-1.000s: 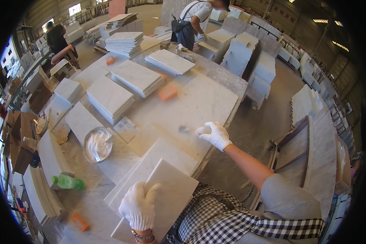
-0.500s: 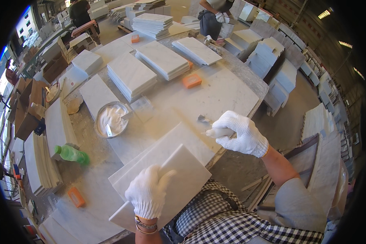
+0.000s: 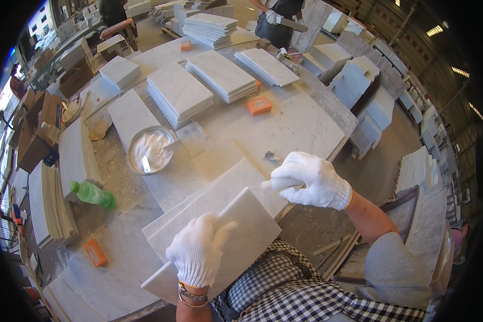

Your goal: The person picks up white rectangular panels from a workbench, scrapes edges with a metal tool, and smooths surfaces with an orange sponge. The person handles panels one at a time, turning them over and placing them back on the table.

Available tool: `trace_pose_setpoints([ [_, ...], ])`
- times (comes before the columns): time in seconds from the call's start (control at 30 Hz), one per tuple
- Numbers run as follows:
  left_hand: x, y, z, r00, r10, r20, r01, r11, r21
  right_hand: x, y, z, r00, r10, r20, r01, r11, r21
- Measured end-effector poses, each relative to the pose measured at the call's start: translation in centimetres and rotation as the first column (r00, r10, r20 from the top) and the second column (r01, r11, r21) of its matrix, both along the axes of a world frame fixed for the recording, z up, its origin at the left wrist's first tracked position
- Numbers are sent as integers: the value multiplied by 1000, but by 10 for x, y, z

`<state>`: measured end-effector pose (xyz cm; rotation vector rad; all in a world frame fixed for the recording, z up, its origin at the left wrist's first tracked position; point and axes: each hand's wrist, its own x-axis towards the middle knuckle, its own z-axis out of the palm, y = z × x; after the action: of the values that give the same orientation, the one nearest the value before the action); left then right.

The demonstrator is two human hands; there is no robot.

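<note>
My left hand (image 3: pixel 196 251), in a white knit glove, grips a white marble tile (image 3: pixel 249 220) by its left part, fingers over the upper face. The tile is held tilted in front of my checked apron, over more pale slabs (image 3: pixel 228 182) on the table. Beyond the tile's far right corner, my gloved right hand (image 3: pixel 319 182) is closed around a small whitish object (image 3: pixel 279 184) with a blunt tip poking out to the left. Its kind is not clear, as the fingers cover most of it. A small dark scrap (image 3: pixel 271 156) lies just past that hand.
A round bowl of white paste (image 3: pixel 153 150) with a scraper stands left of centre. Nearby are a green bottle (image 3: pixel 94 194), orange blocks (image 3: pixel 259 105) and stacked marble tiles (image 3: pixel 180 94). Slab stacks (image 3: pixel 353 80) stand at right. A gloved co-worker (image 3: pixel 278 24) stands beyond the table.
My right hand has moved slightly down and left with the whitish object, nearer the tile. My left hand keeps its grip. The co-worker's hands now show a grey strip-shaped slab.
</note>
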<state>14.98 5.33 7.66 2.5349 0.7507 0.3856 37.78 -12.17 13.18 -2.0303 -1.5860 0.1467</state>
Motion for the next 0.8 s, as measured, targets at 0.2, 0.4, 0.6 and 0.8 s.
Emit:
trace_pose_setpoints([
  [0.2,0,0,-1,1000,-8,28,7,1000,2,1,1,-1,1000,15,16,-15,1000,4],
  [0.4,0,0,2,1000,-3,-16,3,1000,-26,1,2,0,999,25,20,-25,1000,2],
  [0.6,1,0,0,1000,9,5,-9,1000,-3,1,3,2,998,44,54,-43,999,-2],
  [0.8,0,0,0,1000,7,-14,-7,1000,-1,1,4,4,998,43,48,-42,999,-26],
])
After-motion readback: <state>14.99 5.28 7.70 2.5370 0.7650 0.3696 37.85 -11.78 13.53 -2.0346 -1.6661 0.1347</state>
